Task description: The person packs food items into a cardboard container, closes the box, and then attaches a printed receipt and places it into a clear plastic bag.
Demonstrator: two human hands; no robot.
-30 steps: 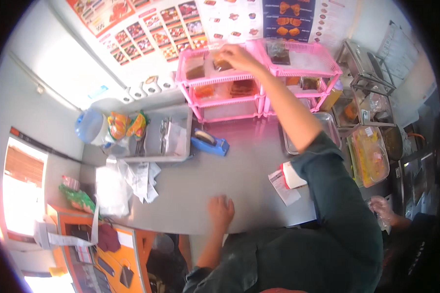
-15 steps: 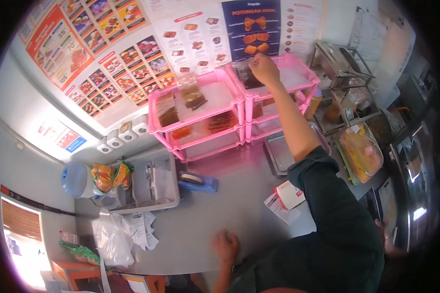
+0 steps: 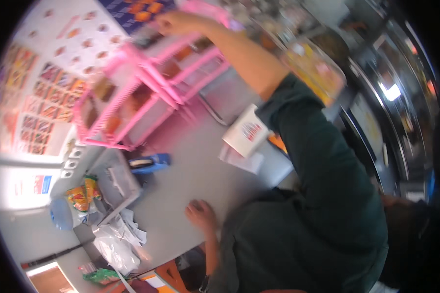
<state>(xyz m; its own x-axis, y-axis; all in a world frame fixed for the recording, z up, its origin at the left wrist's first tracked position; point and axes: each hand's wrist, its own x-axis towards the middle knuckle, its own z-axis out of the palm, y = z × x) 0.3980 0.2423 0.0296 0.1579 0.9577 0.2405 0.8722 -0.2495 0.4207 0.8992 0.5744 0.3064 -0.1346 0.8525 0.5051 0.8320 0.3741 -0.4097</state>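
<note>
Nearest is the dark green cloth of the person's shirt (image 3: 303, 234), creased at the sleeve. The left hand (image 3: 201, 216) is just beyond it, over the front part of the smooth grey metal table (image 3: 181, 188); its fingers are loosely bent, nothing shows in it, and I cannot tell whether it touches the metal. To the left of that hand lie a thin, crinkled white plastic bag (image 3: 116, 246) and some creased paper slips (image 3: 133, 228). Farther in, a stiff, straight-walled grey tub (image 3: 132, 195) stands beside shiny yellow-orange packets (image 3: 78, 198), with a rounded blue tape dispenser (image 3: 154, 163) near it. On the right, a boxy white carton (image 3: 244, 132) with red print rests partly over a flat paper sheet (image 3: 242, 158). Behind these stand two pink plastic racks (image 3: 156, 82) with slotted rims and thin posts. The right hand (image 3: 173, 23) is raised over the top shelf of the right one, fingers drawn together in a narrow shape, right beside a dark packet (image 3: 147, 40) lying on that shelf; blur keeps me from telling whether it grips the packet. Farthest back, flat printed posters (image 3: 78, 41) cover the wall.
</note>
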